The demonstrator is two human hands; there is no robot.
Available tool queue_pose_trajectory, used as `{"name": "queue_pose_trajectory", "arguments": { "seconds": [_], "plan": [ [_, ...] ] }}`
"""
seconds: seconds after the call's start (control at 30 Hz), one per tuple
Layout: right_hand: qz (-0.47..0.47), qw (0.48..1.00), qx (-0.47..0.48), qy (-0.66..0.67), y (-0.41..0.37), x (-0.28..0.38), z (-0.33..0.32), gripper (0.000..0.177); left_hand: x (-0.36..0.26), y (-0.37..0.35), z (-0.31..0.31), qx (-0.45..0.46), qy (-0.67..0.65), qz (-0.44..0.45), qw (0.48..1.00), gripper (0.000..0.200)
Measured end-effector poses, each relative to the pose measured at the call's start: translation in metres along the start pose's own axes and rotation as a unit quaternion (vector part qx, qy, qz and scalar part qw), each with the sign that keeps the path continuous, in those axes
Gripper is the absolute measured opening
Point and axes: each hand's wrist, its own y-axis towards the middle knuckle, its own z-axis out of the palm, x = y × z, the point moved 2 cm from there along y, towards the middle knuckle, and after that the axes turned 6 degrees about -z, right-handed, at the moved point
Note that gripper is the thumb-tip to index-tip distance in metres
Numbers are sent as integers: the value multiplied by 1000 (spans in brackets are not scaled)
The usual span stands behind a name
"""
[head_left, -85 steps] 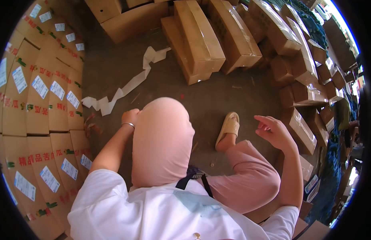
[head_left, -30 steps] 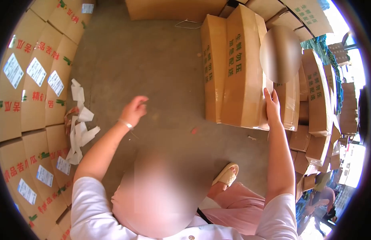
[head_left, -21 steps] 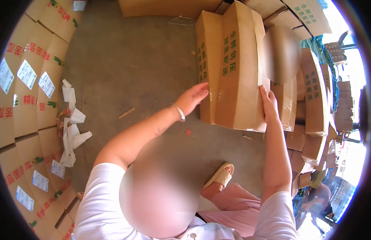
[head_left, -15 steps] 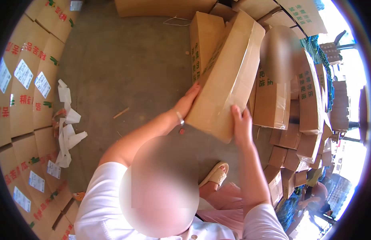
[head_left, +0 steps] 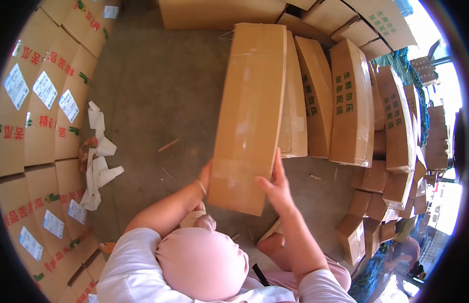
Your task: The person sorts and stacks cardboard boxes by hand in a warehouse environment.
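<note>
A long brown cardboard box [head_left: 249,116], taped along its near end, is held out in front of my body. My left hand [head_left: 206,177] grips its left side near the lower end, most of the fingers hidden by the box. On the opposite edge, my right hand [head_left: 277,188] presses with the thumb over the top face and the fingers along the side. Just right of the held box stands a similar box [head_left: 295,101], partly covered by it. Two more boxes with green print, one leaning [head_left: 314,96] and one upright [head_left: 352,101], follow on the right.
Labelled boxes with red print [head_left: 40,121] are stacked along the left. Torn white paper strips [head_left: 98,166] and a small stick [head_left: 168,145] lie on the grey floor [head_left: 153,86]. More cartons [head_left: 376,177] are piled at right. Another person [head_left: 404,252] is at far lower right.
Both hands have brought the box left and closer to my body, away from the row at right. It now points more straight ahead, its broad taped face showing.
</note>
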Motion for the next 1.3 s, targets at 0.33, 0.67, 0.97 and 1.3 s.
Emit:
{"name": "queue_pose_trajectory", "arguments": {
  "seconds": [0.33, 0.67, 0.97, 1.3],
  "plan": [
    [37, 994, 93, 53, 63, -49, 111, 78, -127, -81, 31, -215, 105, 98, 966, 55],
    [-216, 875, -195, -388, 171, 5, -38, 63, -133, -92, -4, -303, 459, 276, 788, 74],
    [-4, 849, -239, -472, 194, -32, -91, 78, -131, -89, -8, -246, 420, 280, 828, 76],
    [32, 911, -183, -368, 111, -62, 8, 80, -113, -79, 1, -318, 453, 271, 787, 75]
  ]
}}
